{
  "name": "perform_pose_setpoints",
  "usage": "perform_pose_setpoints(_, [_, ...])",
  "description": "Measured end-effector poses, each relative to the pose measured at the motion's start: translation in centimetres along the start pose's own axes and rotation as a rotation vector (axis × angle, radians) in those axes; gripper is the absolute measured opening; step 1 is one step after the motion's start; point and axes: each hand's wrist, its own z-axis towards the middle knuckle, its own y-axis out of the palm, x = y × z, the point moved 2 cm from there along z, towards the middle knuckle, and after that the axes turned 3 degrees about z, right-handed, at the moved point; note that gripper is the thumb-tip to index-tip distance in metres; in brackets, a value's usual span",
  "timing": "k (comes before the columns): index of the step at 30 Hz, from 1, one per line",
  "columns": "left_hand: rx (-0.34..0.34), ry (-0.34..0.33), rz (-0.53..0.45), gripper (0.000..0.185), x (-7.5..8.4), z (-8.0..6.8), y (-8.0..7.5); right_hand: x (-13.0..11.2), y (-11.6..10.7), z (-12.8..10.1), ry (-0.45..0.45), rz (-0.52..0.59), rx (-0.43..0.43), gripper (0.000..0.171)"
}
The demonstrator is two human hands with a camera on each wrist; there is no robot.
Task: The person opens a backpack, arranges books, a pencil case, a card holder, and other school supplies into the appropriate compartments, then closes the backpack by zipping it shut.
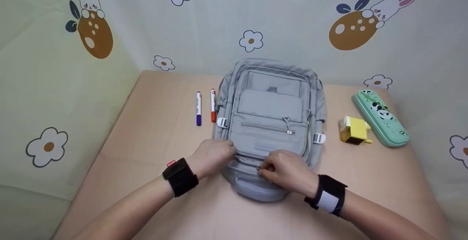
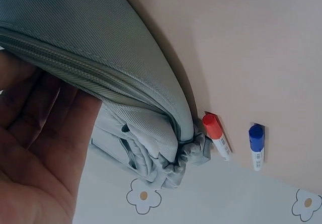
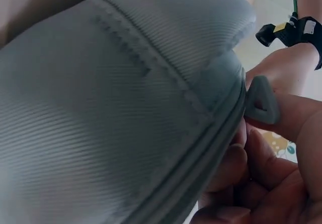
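A grey backpack (image 1: 270, 105) lies on the table with its top handle end toward me. At its left near side my left hand (image 1: 214, 157) grips the fabric; in the left wrist view the fingers (image 2: 63, 108) curl against the edge beside the zipper (image 2: 75, 65). My right hand (image 1: 289, 168) is at the near end of the bag and pinches a zipper pull. That triangular grey zipper pull (image 3: 262, 100) shows beside the thumb in the right wrist view, at the end of the zipper seam. How far the zipper is open cannot be told.
Left of the backpack lie a purple-blue marker (image 1: 199, 108) and a red marker (image 1: 213, 105). To its right stand a yellow pencil sharpener (image 1: 354, 129) with a crank and a green panda pencil case (image 1: 382, 119). A patterned curtain (image 1: 212, 24) borders the table (image 1: 153, 123).
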Motion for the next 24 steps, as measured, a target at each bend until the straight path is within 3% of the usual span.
perform_pose_setpoints(4, [-0.011,-0.012,-0.024,0.008,0.0,0.0,0.0,1.2,-1.7,-0.9,-0.025,0.002,0.030,0.011])
perform_pose_setpoints(8, [-0.025,-0.027,-0.044,0.009,0.0,-0.2,0.0,3.4,-3.8,-2.3,-0.093,-0.026,0.109,0.008])
perform_pose_setpoints(11, [-0.027,-0.025,-0.040,0.010,0.0,-0.3,-0.1,5.2,-4.5,-3.6,-0.159,-0.061,0.121,0.014])
perform_pose_setpoints(16, [-0.020,-0.028,-0.032,0.008,-0.1,-0.3,0.1,7.2,-3.6,-4.9,-0.294,-0.176,0.088,0.018])
perform_pose_setpoints(24, [-0.014,-0.024,0.016,0.006,0.3,0.2,0.2,7.8,-1.7,-4.3,-0.426,-0.335,0.078,0.013])
